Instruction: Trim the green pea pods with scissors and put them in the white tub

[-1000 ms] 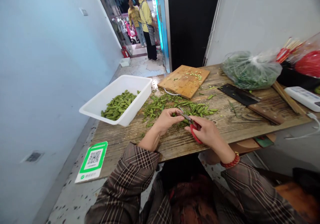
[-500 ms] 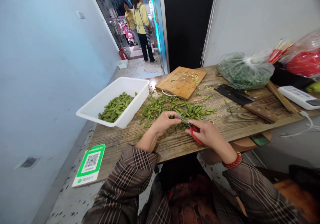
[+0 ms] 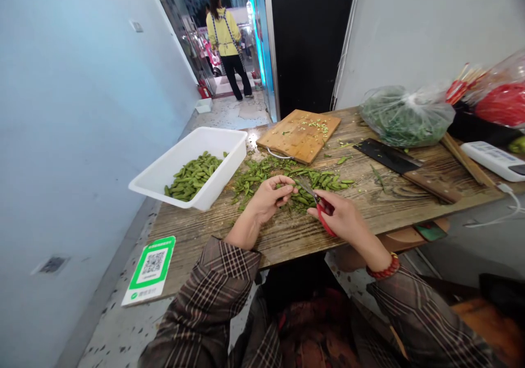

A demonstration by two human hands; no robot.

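Observation:
Red-handled scissors are gripped in my right hand, blades pointing up and left toward my other hand. My left hand is closed in a pinch, holding a green bean pod mostly hidden by the fingers, close to the blade tips. Under and behind both hands, a loose heap of green pods and trimmings spreads over the wooden table. More pods lie in a white plastic tub to the left.
Beyond the heap lies a cutting board with chopped bits. To the right are a cleaver, a plastic bag of greens and a white power strip. A QR-code sign sits at the left corner. A person stands in the doorway.
The scissor blades have drawn back a little from my left fingers. In the doorway, the person in yellow has turned away and shifted left, now hiding most of the second person.

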